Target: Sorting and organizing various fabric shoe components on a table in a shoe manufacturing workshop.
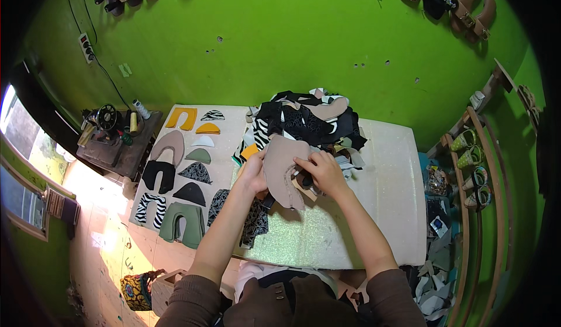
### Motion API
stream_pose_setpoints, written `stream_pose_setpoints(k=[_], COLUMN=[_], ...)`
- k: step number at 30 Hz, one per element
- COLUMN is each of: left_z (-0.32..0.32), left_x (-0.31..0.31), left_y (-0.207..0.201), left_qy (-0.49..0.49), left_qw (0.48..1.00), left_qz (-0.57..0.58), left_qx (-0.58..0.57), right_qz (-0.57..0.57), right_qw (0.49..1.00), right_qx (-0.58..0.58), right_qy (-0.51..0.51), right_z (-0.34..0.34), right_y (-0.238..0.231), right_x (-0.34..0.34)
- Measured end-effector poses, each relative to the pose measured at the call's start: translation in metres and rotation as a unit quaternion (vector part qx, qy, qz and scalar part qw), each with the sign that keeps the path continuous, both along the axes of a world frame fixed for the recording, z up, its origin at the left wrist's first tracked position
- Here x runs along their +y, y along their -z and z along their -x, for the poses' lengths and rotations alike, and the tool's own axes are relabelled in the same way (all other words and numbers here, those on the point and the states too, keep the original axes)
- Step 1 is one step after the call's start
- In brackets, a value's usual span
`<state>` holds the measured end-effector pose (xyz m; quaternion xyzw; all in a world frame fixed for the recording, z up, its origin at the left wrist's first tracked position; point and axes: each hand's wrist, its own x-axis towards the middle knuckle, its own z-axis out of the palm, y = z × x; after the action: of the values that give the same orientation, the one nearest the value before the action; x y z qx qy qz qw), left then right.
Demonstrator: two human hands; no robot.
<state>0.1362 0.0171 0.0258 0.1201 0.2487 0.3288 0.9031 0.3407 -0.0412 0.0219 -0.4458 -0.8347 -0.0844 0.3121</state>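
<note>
My left hand (254,174) is closed on the left edge of a beige, curved shoe-upper piece (281,166), held up over the table. My right hand (323,174) has its fingers closed at the inner curve of the same piece; its thumb side is partly hidden. Dark and tan scraps show just below the right fingers, and I cannot tell whether they are held too. Behind the hands rises a heap of cut material (304,119) in black, zebra print and beige. Black patterned pieces (255,225) lie under my left forearm.
Left on the pale table (385,210) are sorted U-shaped and half-round cut pieces, including green ones (186,223), zebra ones (151,210) and yellow ones (181,118). A sewing machine (107,118) stands at the far left. A wooden rack (467,210) with shoes and scraps is at the right.
</note>
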Motion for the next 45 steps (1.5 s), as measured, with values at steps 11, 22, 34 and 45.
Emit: stream_pose_setpoints(k=[11, 22, 34, 45], left_z=[0.006, 0.0, -0.01, -0.024], left_x=[-0.009, -0.005, 0.024, 0.088], left_y=[-0.022, -0.042, -0.028, -0.064], left_qy=[0.024, 0.138, -0.039, -0.165], left_qw=[0.994, 0.884, 0.937, 0.939], left_qz=[-0.103, -0.37, -0.244, -0.248], left_qx=[-0.034, 0.249, 0.249, 0.169], right_qz=[0.014, 0.273, 0.014, 0.158], right_qw=[1.0, 0.929, 0.979, 0.986], right_qx=[0.01, 0.246, 0.167, -0.013], right_qy=[-0.018, -0.043, 0.117, 0.057], right_z=[-0.006, -0.015, -0.053, -0.078], right_y=[-0.022, -0.043, -0.039, -0.029], right_x=[-0.002, 0.018, 0.081, 0.114])
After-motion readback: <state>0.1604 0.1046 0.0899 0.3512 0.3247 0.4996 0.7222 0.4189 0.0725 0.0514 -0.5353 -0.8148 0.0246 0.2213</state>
